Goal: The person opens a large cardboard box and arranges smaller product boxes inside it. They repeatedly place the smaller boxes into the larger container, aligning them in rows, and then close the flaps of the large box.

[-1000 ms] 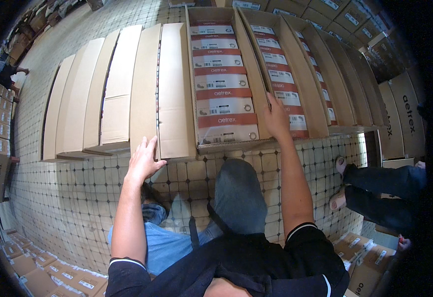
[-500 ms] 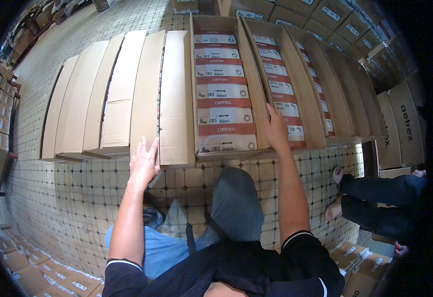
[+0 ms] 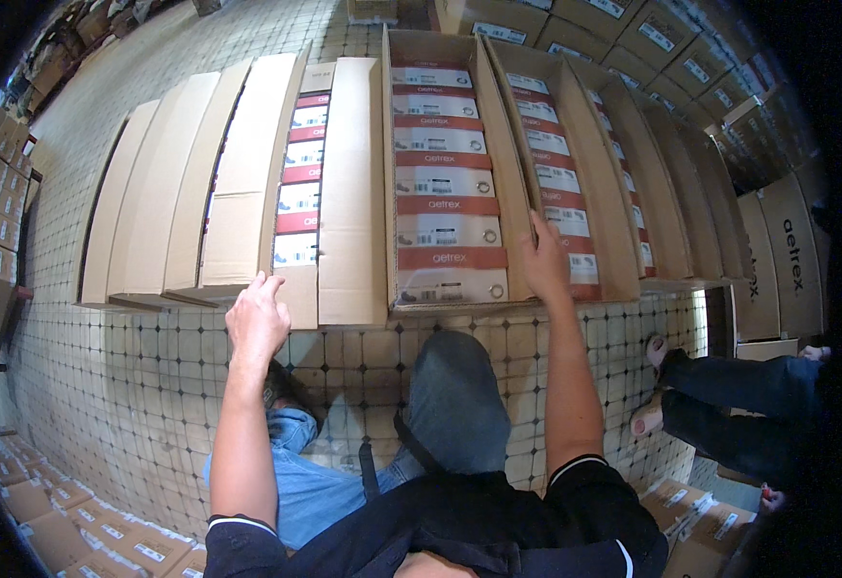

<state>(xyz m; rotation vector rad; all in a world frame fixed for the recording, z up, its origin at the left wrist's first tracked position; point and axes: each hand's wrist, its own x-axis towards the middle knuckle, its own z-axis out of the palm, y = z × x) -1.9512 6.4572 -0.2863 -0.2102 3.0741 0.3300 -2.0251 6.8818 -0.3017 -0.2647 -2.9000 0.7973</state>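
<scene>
A row of long cardboard cartons stretches across in front of me. My left hand (image 3: 259, 316) has its fingers curled at the near corner of a raised carton flap (image 3: 265, 154), left of the middle. Beside that flap shows a strip of white and red shoe boxes (image 3: 297, 197); the right-hand flap (image 3: 351, 193) still covers part of them. At the centre stands an open carton (image 3: 448, 306) holding several shoe boxes (image 3: 447, 231) in a line. My right hand (image 3: 548, 262) grips the upright cardboard flap (image 3: 509, 144) between this carton and the open one to its right.
Cartons with flaps down (image 3: 142, 207) continue to the left. More cartons with raised flaps (image 3: 695, 193) extend right. Stacked cartons (image 3: 623, 43) stand behind, with others at both sides. Another person's legs (image 3: 738, 385) are at the right on the tiled floor (image 3: 363, 371).
My left hand has drawn a flap up and leftward, uncovering shoe boxes beneath. My right hand stays on its flap. The cartons appear shifted slightly right in the picture.
</scene>
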